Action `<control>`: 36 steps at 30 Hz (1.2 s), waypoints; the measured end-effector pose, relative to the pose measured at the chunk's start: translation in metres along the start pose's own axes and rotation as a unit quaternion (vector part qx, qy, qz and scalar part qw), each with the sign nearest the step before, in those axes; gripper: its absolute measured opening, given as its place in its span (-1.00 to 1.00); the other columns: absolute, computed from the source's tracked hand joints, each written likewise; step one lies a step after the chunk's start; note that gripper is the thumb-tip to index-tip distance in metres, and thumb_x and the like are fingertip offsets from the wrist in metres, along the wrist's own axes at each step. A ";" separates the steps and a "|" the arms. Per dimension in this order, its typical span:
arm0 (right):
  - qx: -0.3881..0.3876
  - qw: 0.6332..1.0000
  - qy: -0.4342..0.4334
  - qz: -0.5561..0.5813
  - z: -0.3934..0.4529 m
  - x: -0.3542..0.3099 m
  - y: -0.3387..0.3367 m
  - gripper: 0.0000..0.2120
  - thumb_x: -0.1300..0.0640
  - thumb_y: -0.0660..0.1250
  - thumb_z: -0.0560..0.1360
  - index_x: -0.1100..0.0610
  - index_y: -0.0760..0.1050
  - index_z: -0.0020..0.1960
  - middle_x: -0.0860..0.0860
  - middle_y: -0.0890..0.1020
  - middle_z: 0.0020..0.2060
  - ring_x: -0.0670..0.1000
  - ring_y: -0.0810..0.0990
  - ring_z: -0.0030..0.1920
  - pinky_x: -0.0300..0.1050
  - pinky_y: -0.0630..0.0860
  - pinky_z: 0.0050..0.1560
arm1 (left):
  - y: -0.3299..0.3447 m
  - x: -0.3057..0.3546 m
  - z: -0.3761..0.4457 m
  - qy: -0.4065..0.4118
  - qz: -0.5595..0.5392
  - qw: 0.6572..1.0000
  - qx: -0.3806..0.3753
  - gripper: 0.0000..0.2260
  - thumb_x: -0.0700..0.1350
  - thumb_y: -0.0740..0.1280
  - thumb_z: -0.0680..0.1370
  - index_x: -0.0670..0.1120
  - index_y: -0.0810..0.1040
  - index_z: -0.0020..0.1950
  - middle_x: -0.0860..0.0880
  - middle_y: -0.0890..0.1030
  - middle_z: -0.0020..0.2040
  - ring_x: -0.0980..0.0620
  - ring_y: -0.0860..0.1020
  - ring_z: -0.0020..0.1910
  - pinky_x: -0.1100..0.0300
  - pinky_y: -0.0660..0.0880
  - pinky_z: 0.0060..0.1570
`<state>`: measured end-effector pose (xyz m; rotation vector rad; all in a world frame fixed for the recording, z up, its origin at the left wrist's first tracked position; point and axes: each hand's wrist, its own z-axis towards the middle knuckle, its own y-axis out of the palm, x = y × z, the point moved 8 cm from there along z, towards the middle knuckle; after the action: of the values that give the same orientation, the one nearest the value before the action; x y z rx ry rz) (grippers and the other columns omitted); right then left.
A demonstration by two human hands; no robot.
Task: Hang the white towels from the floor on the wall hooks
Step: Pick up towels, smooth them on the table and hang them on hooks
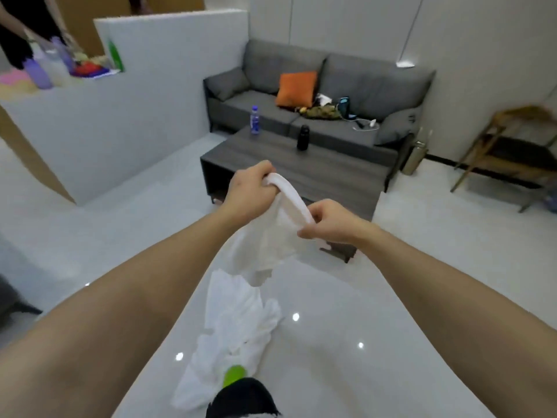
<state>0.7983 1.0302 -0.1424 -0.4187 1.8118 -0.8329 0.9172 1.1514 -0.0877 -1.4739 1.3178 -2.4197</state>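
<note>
A white towel [271,236] hangs in the air in front of me, held by its upper edge. My left hand [248,191] grips one end of that edge and my right hand [328,221] pinches the other end, with the hem stretched between them. More white towels [238,321] lie crumpled on the glossy white floor directly below, reaching towards my foot. No wall hooks are in view.
A low grey coffee table [331,176] with two bottles stands just ahead, a grey sofa [316,95] behind it. A white partition [120,116] is at left, with a person beyond it. A wooden chair [506,146] stands at right. My green-tipped shoe [235,375] touches the towels.
</note>
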 end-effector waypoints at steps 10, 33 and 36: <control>0.317 0.929 0.075 0.176 -0.026 0.082 -0.186 -0.90 0.18 0.33 0.55 0.12 0.63 -0.04 0.11 0.66 -0.04 0.07 0.62 -0.01 0.05 0.58 0.04 | 0.074 0.122 0.118 0.093 -0.056 0.989 -0.104 -0.77 -0.19 0.30 0.52 0.05 0.56 0.14 0.05 0.56 0.02 0.05 0.53 0.02 0.18 0.49 -0.12; 0.399 0.866 0.252 0.166 0.080 0.307 -0.401 -0.75 0.09 0.30 0.44 0.25 0.64 -0.10 0.22 0.67 -0.09 0.02 0.60 -0.19 -0.04 0.55 -0.18 | 0.358 0.327 0.374 0.211 -0.060 0.930 -0.295 -0.65 0.03 0.55 0.35 -0.04 0.63 0.07 -0.05 0.63 -0.07 -0.02 0.62 -0.07 0.07 0.63 -0.13; 0.433 0.848 0.250 0.177 0.084 0.342 -0.437 -0.79 0.14 0.30 0.44 0.18 0.69 -0.18 0.20 0.68 -0.12 0.03 0.58 -0.20 -0.05 0.53 -0.18 | 0.397 0.342 0.396 0.206 -0.058 0.935 -0.284 -0.68 0.02 0.54 0.38 -0.04 0.63 0.07 -0.04 0.62 -0.08 0.00 0.61 -0.07 0.17 0.56 -0.22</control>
<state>0.6984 0.4812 -0.0795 0.7607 1.6585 -1.4549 0.8670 0.5001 -0.0236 -1.1679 2.2301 -2.6609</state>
